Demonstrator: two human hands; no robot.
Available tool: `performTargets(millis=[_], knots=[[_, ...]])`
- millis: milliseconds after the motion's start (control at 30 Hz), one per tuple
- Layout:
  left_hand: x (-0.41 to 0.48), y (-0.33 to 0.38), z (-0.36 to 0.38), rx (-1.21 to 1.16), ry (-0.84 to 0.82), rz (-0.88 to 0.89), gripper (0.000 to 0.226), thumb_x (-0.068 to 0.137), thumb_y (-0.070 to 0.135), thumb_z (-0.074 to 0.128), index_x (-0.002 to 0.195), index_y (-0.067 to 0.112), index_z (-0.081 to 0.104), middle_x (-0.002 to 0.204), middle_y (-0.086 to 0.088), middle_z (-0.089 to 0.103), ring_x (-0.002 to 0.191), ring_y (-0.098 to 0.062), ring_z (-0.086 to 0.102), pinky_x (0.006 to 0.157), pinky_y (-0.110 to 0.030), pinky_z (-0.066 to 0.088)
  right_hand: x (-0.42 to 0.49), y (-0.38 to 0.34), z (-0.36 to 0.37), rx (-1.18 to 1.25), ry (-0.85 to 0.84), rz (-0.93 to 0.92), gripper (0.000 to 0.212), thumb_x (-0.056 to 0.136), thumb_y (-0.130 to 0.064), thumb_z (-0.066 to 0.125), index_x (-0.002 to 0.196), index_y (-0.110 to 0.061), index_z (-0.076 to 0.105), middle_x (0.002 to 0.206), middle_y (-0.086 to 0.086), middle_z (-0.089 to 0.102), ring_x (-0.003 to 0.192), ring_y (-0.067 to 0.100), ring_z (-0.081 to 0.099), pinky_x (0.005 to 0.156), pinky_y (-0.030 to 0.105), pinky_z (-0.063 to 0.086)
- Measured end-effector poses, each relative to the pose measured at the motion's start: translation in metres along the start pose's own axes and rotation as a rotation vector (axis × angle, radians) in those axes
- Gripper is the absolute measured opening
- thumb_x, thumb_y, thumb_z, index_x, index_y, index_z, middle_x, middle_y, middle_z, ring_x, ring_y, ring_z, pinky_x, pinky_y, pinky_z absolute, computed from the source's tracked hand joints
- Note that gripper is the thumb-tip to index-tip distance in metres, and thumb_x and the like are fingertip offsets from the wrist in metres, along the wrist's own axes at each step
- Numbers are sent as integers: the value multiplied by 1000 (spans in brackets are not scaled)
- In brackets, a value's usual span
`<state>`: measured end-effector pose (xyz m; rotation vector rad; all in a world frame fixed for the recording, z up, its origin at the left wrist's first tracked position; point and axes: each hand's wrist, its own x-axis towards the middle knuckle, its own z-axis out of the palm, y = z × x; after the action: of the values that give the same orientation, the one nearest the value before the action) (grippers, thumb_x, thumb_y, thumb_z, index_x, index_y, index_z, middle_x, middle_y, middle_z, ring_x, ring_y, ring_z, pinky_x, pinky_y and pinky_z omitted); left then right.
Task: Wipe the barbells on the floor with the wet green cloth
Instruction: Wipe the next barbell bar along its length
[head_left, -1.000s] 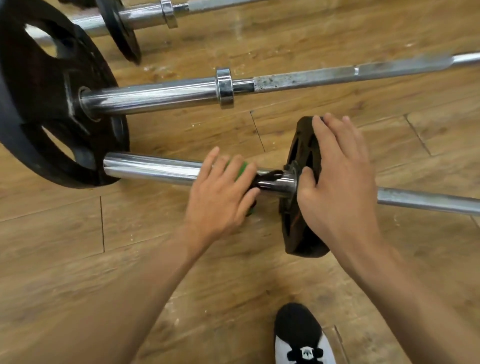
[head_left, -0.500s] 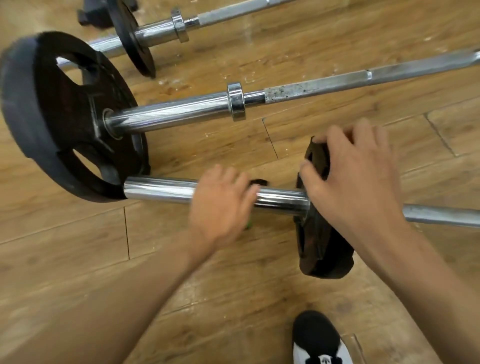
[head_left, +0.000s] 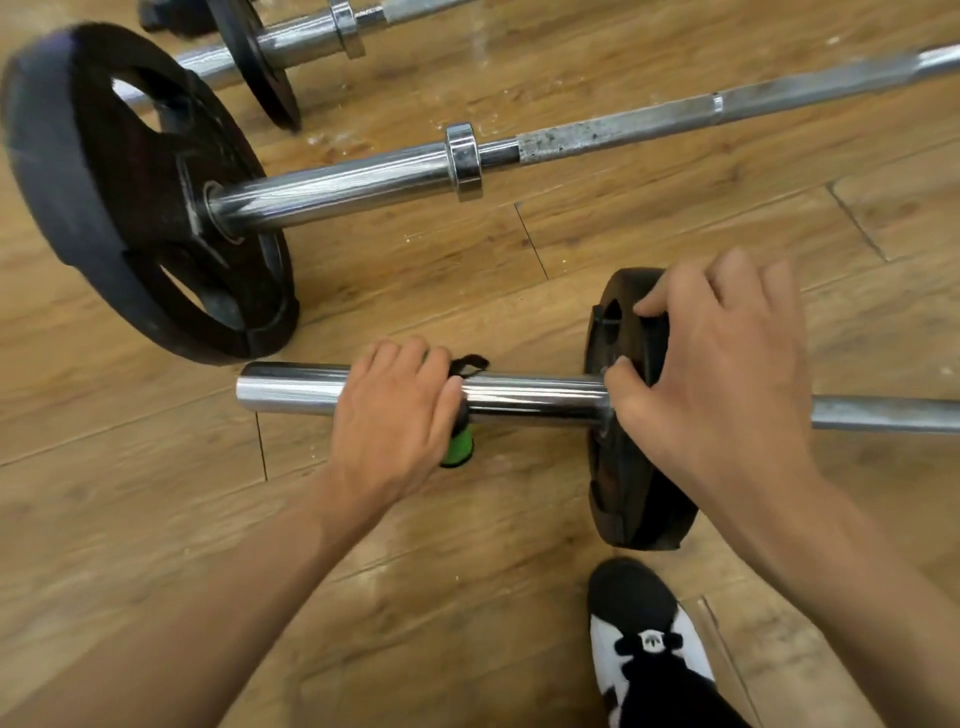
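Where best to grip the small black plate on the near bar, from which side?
Likely the top rim, from above: the small plate stands on edge on the bar sleeve, lower rim at the floor, leaving the upper arc free. The right hand grips there.

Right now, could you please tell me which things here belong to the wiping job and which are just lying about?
Job: green cloth gripped by left hand; near chrome barbell; its small black plate under right hand; middle steel barbell; far steel barbell.
Not: black-and-white shoe; wooden floor.
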<state>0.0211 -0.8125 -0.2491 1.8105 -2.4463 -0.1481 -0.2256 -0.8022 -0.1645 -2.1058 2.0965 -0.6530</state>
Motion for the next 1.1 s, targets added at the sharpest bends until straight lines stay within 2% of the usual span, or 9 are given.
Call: performTargets(millis=[67, 167, 233, 300, 367, 500, 733, 933, 1100], knots=[[-18, -26, -5, 24, 15, -51, 30, 106, 33, 34, 102, 14, 57, 97, -5, 53, 88, -29, 47, 88, -46, 39, -1, 1, -3, 59, 3, 57, 34, 77, -22, 78, 103, -12, 60, 100, 4, 45, 99, 23, 37, 84, 38, 36], [-40, -64, -11, 53, 55, -104, 29, 106, 31, 33, 95, 13, 54, 90, -6, 50, 82, -30, 44, 81, -46, 36, 0, -2, -3, 78, -221, 143, 56, 84, -34, 74, 135, -17, 57, 132, 9, 49, 123, 32, 44, 98, 43, 40], [-48, -85, -12, 67, 75, -152, 28, 106, 31, 32, 92, 14, 51, 89, -7, 49, 81, -30, 44, 78, -46, 36, -5, -6, -2, 30, -320, 154, 66, 87, -40, 68, 147, -20, 48, 146, 5, 44, 119, 35, 53, 92, 45, 45], [-55, -99, -11, 71, 76, -187, 31, 106, 31, 31, 93, 13, 53, 90, -7, 51, 83, -30, 46, 78, -46, 37, -11, -10, -2, -76, -273, 138, 60, 88, -43, 64, 141, -18, 51, 137, 8, 46, 91, 38, 56, 73, 42, 43], [-60, -103, -8, 62, 78, -215, 33, 105, 31, 30, 92, 12, 54, 90, -7, 52, 82, -30, 46, 78, -46, 38, -14, -14, 0, -142, -189, 116, 49, 87, -40, 65, 124, -10, 53, 119, 16, 47, 76, 37, 51, 68, 42, 39], [-62, -99, -6, 54, 76, -221, 36, 104, 32, 29, 85, 13, 53, 83, -7, 53, 76, -30, 46, 75, -46, 40, -26, -15, 7, -135, -101, 39, 42, 83, -31, 70, 108, -5, 49, 101, 17, 40, 79, 36, 44, 73, 46, 39], [-45, -27, -3, 41, 2, -76, 42, 105, 37, 30, 81, 18, 59, 79, -7, 64, 69, -33, 58, 63, -37, 37, -42, -19, 6, -91, -22, 43, 38, 88, -35, 64, 108, -7, 48, 101, 7, 28, 80, 27, 34, 72, 44, 35], [-28, 106, 20, -150, 76, 105, 36, 105, 38, 37, 102, 14, 62, 96, -10, 59, 86, -33, 52, 79, -44, 39, -43, -13, 3, 17, -57, 112, 37, 89, -37, 57, 114, -10, 52, 106, 7, 36, 82, 34, 46, 73, 42, 37], [-30, 68, 19, -111, 82, 122, 31, 104, 37, 39, 97, 16, 60, 92, -9, 60, 83, -33, 56, 75, -43, 40, -40, -11, 3, 42, -66, 128, 34, 91, -35, 60, 115, -11, 53, 107, 4, 33, 83, 28, 40, 71, 37, 30]])
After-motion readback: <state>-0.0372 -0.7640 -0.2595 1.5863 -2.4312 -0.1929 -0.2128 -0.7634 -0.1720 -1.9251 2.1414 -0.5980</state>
